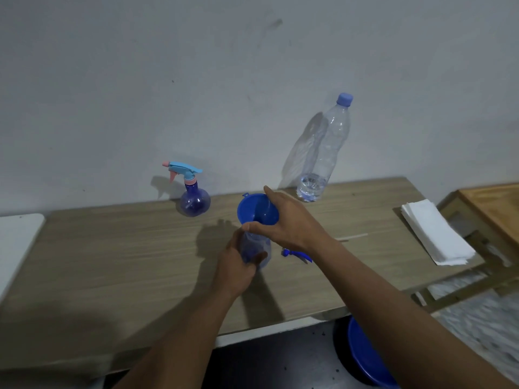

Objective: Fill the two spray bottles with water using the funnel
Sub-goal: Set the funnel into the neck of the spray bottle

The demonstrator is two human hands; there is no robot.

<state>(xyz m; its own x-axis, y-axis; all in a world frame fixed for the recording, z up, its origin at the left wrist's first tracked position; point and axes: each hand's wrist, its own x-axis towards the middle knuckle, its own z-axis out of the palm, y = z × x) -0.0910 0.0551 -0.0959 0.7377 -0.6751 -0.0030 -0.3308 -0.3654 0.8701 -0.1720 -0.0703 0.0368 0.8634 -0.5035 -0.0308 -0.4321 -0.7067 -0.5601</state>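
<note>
1. The left hand [237, 269] is wrapped around a see-through blue spray bottle [257, 249] that has no top on. The fingers are curled close around its side, and the thumb [259, 256] lies across the front.
2. The right hand [286, 220] holds a blue funnel [252, 209] that sits on top of that bottle. The thumb [255, 227] presses the near edge of the funnel and the pointing finger [271, 193] reaches over the far edge. The hand is open only as wide as the funnel.
3. You cannot see if the funnel's tip is all the way inside the bottle's mouth, because the hands hide it.
4. A blue sprayer top [297, 254] lies on the table just to the right of the held bottle, partly under the right arm.
5. The second spray bottle [193, 202] is round and purple-blue. It has a light blue and pink sprayer top on. It stands up near the wall, to the left of the funnel and apart from it.
6. A tall clear water bottle [323, 153] with a blue cap stands by the wall on the right. It has only a little water at the bottom.
7. The table [112, 262] is light brown wood. A stack of white paper napkins [438, 234] lies near its right end.
8. The wall [196, 80] behind is plain and grey-white, with a few small marks.
9. A blue bowl [362, 357] sits down low, under the table edge, on the dark floor.
</note>
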